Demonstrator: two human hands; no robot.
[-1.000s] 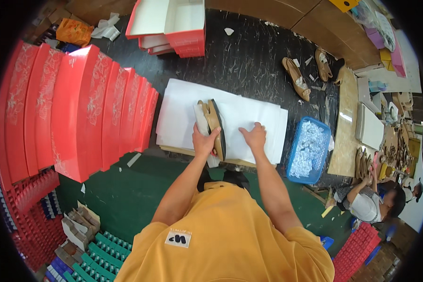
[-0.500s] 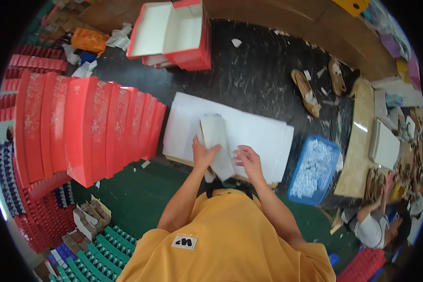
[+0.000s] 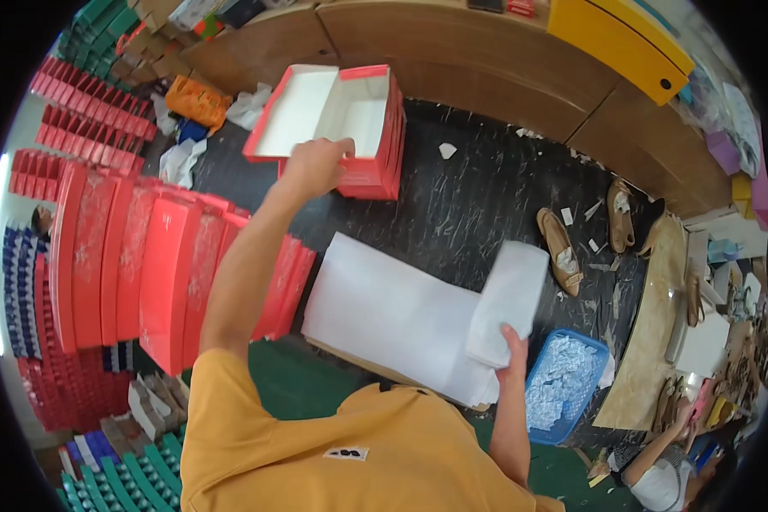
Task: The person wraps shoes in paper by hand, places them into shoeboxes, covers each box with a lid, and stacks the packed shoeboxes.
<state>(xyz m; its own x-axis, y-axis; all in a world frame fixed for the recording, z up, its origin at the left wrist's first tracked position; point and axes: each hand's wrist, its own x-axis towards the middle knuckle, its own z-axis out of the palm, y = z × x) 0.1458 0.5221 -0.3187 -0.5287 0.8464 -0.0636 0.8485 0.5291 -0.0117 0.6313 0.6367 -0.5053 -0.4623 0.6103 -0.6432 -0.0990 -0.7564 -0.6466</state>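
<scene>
With my left arm stretched far forward, my left hand is closed over the near edge of an open red shoebox, where its white-lined lid meets the box. The box tops a stack, and its white inside shows. In my right hand is a folded bundle of white paper, the thumb lying on top of it. The bundle is above the right end of a stack of flat white paper sheets. What the bundle wraps, if anything, is hidden.
Rows of red shoeboxes stand at the left. Near my right hand is a blue basket of small white-blue packets. Tan shoes lie on the dark table beyond. Another person works at the lower right.
My left hand has left the paper bundle and reached forward to the shoebox. The right hand has taken the bundle and moved it right. The view has shifted.
</scene>
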